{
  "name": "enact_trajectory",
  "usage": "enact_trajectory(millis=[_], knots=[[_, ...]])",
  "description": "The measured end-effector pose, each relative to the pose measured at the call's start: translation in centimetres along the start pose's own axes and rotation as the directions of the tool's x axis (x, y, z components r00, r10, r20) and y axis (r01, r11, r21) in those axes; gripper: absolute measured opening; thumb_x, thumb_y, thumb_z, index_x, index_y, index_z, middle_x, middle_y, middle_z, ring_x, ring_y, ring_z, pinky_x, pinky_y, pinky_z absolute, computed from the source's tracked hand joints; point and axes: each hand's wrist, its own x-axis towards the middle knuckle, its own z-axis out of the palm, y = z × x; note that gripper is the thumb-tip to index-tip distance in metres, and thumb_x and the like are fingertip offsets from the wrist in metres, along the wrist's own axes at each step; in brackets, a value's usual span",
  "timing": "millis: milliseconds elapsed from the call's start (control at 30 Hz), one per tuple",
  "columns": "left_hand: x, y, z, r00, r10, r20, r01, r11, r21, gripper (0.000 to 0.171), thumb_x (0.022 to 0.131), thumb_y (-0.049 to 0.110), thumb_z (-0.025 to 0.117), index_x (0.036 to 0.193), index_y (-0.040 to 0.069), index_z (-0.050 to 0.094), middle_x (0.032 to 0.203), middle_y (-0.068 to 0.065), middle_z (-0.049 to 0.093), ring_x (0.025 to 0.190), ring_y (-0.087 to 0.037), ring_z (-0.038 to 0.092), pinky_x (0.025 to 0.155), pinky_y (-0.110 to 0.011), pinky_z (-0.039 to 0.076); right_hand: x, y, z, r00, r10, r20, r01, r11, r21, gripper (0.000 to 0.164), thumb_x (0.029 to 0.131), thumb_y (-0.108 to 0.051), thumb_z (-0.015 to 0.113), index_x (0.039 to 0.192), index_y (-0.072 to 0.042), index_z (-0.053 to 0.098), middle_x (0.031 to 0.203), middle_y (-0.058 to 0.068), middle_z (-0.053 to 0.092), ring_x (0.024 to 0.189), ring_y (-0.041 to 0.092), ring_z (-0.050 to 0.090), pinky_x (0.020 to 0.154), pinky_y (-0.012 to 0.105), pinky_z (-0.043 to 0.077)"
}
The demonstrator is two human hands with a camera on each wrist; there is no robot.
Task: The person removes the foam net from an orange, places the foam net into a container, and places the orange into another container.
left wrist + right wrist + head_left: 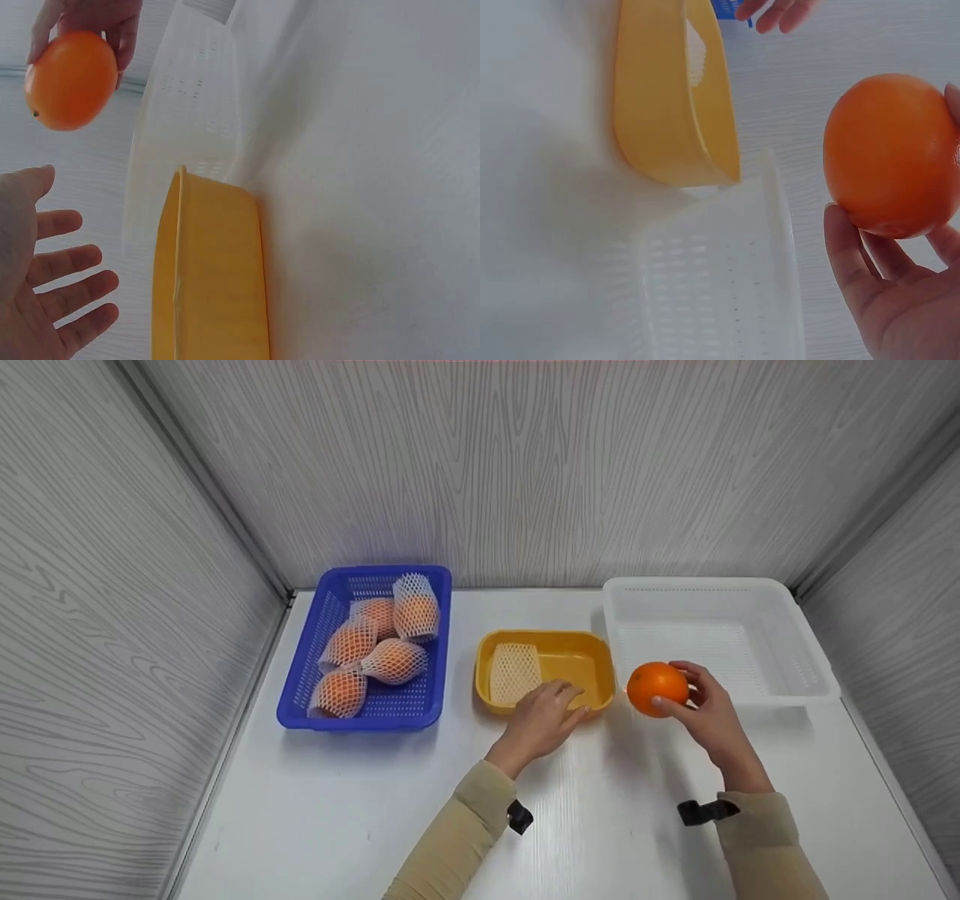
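An unwrapped orange [657,689] is held by my right hand [709,716], thumb on one side and fingers on the other, in the air by the near left corner of the white basket [817,679]. My left hand [544,720] hovers over the near rim of the yellow tub [486,699]. In the left wrist view the left hand [56,277] has its fingers spread, with nothing in them. A white foam net sleeve [515,672] lies flat in the left part of the tub.
At the left stands a blue basket [360,723] with several oranges [395,661] in white foam nets. The white basket at the right has perforated walls and a raised rim. Wood-grain panels [480,472] enclose the white table [330,817] at the back and sides.
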Motion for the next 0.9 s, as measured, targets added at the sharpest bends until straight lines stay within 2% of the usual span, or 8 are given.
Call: enact_trajectory(millis=[200,300,533,767,900], knots=[[0.6,1.5,1.0,0.999,0.043,0.013,-0.043,0.999,0.013,0.044,0.101,0.043,0.05,0.134,0.015,0.059,0.134,-0.002,0.056,0.122,-0.018,0.053,0.102,-0.034,0.043,1.5,-1.0,-1.1,1.0,-0.007,-0.018,0.007,1.0,-0.006,0.076,0.089,-0.035,0.074,0.148,-0.009,0.034,0.138,0.015,0.042,0.112,0.027,0.05,0.088,0.024,0.046],[0.9,2.0,1.4,0.996,0.088,0.005,-0.088,0.996,0.018,0.042,0.101,0.04,0.053,0.133,0.013,0.06,0.133,-0.002,0.057,0.12,-0.016,0.053,0.103,-0.031,0.042,2.4,-1.6,-1.4,0.999,-0.024,-0.034,0.024,1.0,-0.009,0.075,0.089,-0.034,0.074,0.147,-0.008,0.035,0.136,0.014,0.043,0.111,0.026,0.051,0.089,0.028,0.045],[1.7,2.7,2.1,0.981,0.194,-0.02,-0.191,0.976,0.109,0.038,0.1,0.037,0.056,0.13,0.014,0.062,0.129,-0.002,0.059,0.116,-0.015,0.055,0.101,-0.027,0.042,4.1,-2.5,-2.0,0.998,-0.037,-0.055,0.035,0.999,-0.04,0.075,0.09,-0.036,0.072,0.148,-0.01,0.034,0.138,0.017,0.042,0.109,0.026,0.05,0.091,0.033,0.043],[2.4,3.3,3.0,0.978,0.21,0.015,-0.21,0.966,0.152,0.047,0.099,0.04,0.056,0.139,0.016,0.055,0.142,-0.003,0.05,0.126,-0.017,0.049,0.106,-0.031,0.038,5.3,-2.6,-2.2,0.997,-0.019,-0.08,0.015,0.999,-0.044,0.075,0.09,-0.038,0.072,0.148,-0.009,0.034,0.137,0.018,0.044,0.109,0.026,0.051,0.092,0.036,0.043],[2.9,3.6,3.5,0.979,0.195,0.067,-0.205,0.95,0.235,0.052,0.099,0.044,0.055,0.145,0.021,0.049,0.151,-0.002,0.041,0.135,-0.018,0.04,0.11,-0.035,0.033,6.0,-2.6,-2.4,0.996,0.003,-0.085,-0.005,1.0,-0.031,0.078,0.088,-0.041,0.072,0.148,-0.009,0.033,0.138,0.019,0.043,0.111,0.028,0.052,0.097,0.042,0.042]])
